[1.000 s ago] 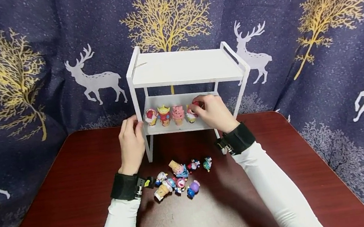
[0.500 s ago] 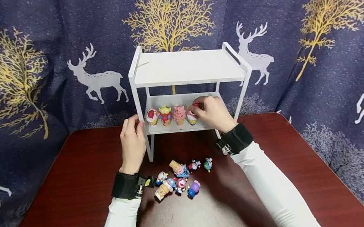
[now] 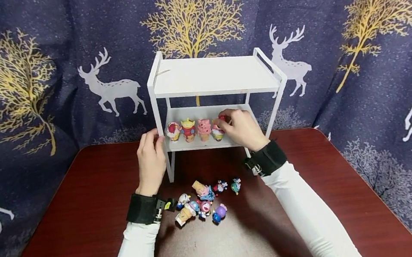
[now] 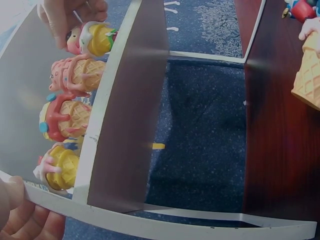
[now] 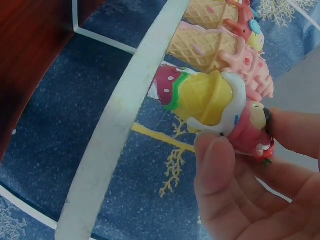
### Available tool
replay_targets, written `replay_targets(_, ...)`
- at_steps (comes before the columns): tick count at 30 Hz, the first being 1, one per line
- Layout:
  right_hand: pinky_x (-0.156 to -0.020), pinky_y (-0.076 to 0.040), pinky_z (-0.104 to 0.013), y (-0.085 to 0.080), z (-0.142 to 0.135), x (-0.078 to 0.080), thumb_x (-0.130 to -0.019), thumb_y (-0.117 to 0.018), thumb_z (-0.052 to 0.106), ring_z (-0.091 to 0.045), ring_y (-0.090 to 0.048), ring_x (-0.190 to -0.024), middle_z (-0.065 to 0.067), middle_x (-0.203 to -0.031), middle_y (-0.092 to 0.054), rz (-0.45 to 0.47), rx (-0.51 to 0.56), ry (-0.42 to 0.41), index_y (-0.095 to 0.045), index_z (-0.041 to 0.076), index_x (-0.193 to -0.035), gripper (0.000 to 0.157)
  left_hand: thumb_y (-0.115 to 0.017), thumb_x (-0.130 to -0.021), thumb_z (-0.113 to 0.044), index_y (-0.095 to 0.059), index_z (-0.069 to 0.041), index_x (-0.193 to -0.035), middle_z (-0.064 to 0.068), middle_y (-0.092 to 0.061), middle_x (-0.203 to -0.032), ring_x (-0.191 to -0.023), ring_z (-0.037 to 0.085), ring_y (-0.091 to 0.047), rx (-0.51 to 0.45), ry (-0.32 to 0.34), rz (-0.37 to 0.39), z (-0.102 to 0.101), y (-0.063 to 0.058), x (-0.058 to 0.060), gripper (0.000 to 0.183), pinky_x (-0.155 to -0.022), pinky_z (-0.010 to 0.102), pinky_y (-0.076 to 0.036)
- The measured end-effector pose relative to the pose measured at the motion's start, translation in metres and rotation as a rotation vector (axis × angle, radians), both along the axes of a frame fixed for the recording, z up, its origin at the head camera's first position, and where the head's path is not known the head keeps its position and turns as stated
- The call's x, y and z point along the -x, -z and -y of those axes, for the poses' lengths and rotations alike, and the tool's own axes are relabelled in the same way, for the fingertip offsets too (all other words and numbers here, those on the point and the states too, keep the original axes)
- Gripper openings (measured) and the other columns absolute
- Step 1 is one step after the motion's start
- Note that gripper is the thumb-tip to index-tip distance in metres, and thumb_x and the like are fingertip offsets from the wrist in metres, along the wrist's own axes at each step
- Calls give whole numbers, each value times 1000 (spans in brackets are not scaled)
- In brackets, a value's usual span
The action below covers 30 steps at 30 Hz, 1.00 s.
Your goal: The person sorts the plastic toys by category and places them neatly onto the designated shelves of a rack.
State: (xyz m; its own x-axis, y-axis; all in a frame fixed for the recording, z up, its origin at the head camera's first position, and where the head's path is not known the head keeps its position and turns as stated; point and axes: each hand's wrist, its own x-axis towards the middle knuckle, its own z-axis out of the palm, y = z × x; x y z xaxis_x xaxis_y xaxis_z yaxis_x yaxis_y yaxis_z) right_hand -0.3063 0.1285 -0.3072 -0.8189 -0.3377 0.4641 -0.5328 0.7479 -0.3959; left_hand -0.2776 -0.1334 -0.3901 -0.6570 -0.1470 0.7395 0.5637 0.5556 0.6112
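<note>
And here, at the right end of the row, an ice-cream-shaped figurine with a pink top, white drip and yellow cone (image 5: pixel 212 102) is being pinched by the right hand (image 3: pixel 243 128), its pink top being held between thumb and fingers. It is being held upright at the front of the lower shelf (image 3: pixel 207 111) of a white two-tiered rack (image 3: pixel 214 74); whether its weight is being borne by the shelf cannot be told.

Over on the left, the rack's front post is being gripped by the left hand (image 3: pixel 150 157), with the fingers being curled round it.

Between the hands, a pink swirled cone figurine (image 3: pixel 204 129), a red-dripped cone figurine with a yellow top (image 3: pixel 188 130) and a white-and-pink cone figurine with a red ball (image 3: pixel 173 131) are being borne in line by the shelf.

Down in front, on the dark red glossy worktop (image 3: pixel 67 229), a tan cone figurine with a blue top (image 3: pixel 187 214) is being surrounded by smaller ones, a purple-and-blue figure (image 3: pixel 219 214) among them.
</note>
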Motion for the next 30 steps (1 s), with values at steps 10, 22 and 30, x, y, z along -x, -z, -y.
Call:
replay_targets(10,-88,-44,-38,-1,-9,-12,-107,-40,44,-23,-58,-105,-10,-121,-56,46,121,4,-57,6,-133,49,-54,-102,-11,-57,3,-119,14,-55,-104,-88,26,-52,20,4,-6,-2,-3,0,23,-74,36,-40)
replay_targets(22,-103,-31,-44,3,-16,-49,-104,-53,31,-26,-43,-125,-7,-132,-50,-126,241,-43,-59,9,-131,35,-54,-102,-10,-58,2,-118,13,-54,-103,-87,25,-51,14,-5,-9,0,-3,-1,21,-74,35,-39)
replay_targets(30,-89,-41,-36,19,-2,-75,-98,-60,19,-17,-54,-108,4,-118,-58,-243,299,-125,-67,10,-118,23,-54,-102,-12,-58,2,-119,12,-54,-103,-88,24,-51,6,-3,-6,0,-2,-2,23,-75,34,-39)
